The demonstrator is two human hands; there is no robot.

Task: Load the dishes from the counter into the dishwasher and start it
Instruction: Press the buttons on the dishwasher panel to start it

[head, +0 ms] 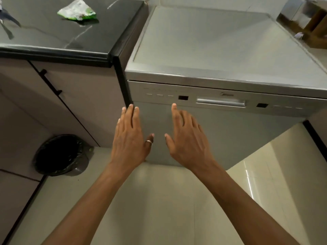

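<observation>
kitchen: pale glossy tiled floor (159, 191) is running under a dark veined stone counter (44, 36) on the left and a silver freestanding dishwasher (230, 131) standing just beside it.
door: it is sitting fully closed, so nothing can go in until it is pulled down; the recessed grey handle (221, 102) is lying mid-strip, above both hands.
dishes: none are showing plainly; a crumpled green and white wrapper (77, 10) is lying on the counter, and a blurred dark shape at its far left is too unclear to name.
left hand (130, 137): hovering flat and empty, fingers straight and together, before the door's left edge; whether it is touching cannot be told.
right hand (187, 137): spreading loosely open, holding nothing, forefinger reaching up to just under the small dark display window (183, 97), probably heading for handle or buttons.
arms: both are extending forward, palms facing the door.
</observation>
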